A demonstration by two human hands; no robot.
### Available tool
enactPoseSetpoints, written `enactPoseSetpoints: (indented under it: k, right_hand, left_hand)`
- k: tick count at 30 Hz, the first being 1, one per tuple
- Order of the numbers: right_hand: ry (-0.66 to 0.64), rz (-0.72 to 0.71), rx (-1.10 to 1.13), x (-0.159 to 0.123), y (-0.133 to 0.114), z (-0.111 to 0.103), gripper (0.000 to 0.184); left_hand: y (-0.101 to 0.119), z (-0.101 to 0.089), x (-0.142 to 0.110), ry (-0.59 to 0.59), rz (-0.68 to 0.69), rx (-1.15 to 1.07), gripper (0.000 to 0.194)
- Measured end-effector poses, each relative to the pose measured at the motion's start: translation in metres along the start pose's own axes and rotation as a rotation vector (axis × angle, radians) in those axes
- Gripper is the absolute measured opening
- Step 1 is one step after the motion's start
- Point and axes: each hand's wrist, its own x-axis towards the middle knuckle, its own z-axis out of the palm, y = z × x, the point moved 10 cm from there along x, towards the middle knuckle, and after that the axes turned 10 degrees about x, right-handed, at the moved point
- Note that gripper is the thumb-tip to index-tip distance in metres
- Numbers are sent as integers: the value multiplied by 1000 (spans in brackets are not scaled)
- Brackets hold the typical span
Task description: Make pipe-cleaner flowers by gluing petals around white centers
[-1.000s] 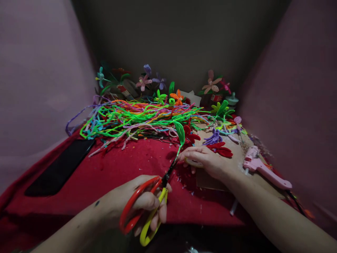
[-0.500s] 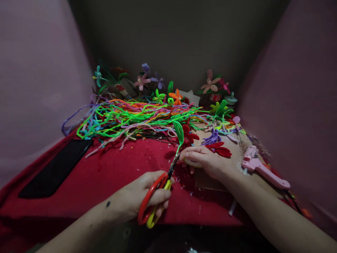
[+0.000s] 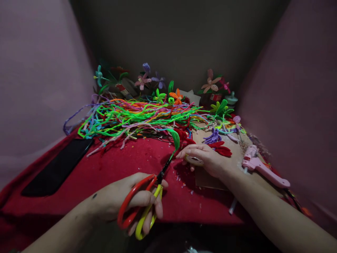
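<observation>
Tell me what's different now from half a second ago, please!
The left hand moved back toward the person and a bit left, and the scissors it holds opened wider. The green leaf drooped lower and leaned left. Nothing was visibly grabbed or let go. The right hand still holds the round roll, and the pink glue gun stayed put.

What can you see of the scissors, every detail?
The scissors have one orange-red handle loop and one yellow handle loop, both glossy like plastic, and dark blades that look metal. The left grip holds them by the loops, which stand apart. They are raised over the red cloth, blades slanting away and to the right, tips at the stem of the green leaf. Whether the blades are shut or pinch that stem, I can't tell.
</observation>
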Motion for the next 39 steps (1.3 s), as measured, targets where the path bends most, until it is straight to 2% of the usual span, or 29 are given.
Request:
enactPoseSetpoints:
  k: [4, 7, 9, 11, 12, 14, 16, 18, 19, 22, 24, 26, 29, 33, 37, 39]
  right_hand:
    - [-52, -25, 50, 0, 0, 4, 23]
    - [-65, -39, 9, 0, -1, 5, 24]
    - [-63, -54, -27, -1, -3, 5, 24]
    - [-85, -66, -43, -2, -5, 8, 24]
    - [-100, -72, -41, -3, -6, 10, 24]
    - [-129, -94, -26, -5, -9, 13, 23]
    - [-150, -109, -10, -7, -12, 16, 23]
    - [-165, -114, -10, -8, -13, 18, 24]
    - [-168, -111, -9, -8, -13, 18, 25]
    - [-164, -88, 16, -8, -10, 17, 27]
    - [-154, -64, 50, -7, -8, 16, 27]
    - [-118, -44, 82, -6, -7, 13, 24]
    - [-66, -24, 115, -5, -4, 9, 18]
    - [-79, -47, 86, -4, -4, 7, 22]
    - [-96, -117, 36, -4, -7, 4, 20]
    - [-126, -132, 10, -5, -8, 6, 20]
  left_hand:
    - [1, -2, -4, 57, 35, 49, 29]
    - [7, -16, -12, 167, -19, 275, 29]
    - [17, -48, -22, 400, -76, 585, 31]
    - [37, -82, -34, 682, -82, 974, 36]
    - [44, -96, -39, 808, -128, 1171, 40]
    - [45, -112, -36, 862, -249, 1428, 41]
    - [53, -115, -30, 911, -227, 1563, 35]
    - [72, -104, -25, 985, -56, 1554, 33]
    - [82, -96, -24, 1010, 64, 1464, 33]
    - [100, -68, -12, 895, 314, 1085, 27]
    - [114, -47, -8, 857, 476, 989, 22]
    - [125, -29, -7, 869, 607, 1025, 16]
    - [130, -14, 0, 892, 713, 1113, 13]
    - [129, -4, 6, 965, 779, 1241, 14]
    - [132, 11, -2, 1108, 919, 1424, 14]
    - [132, 20, -4, 1122, 979, 1534, 19]
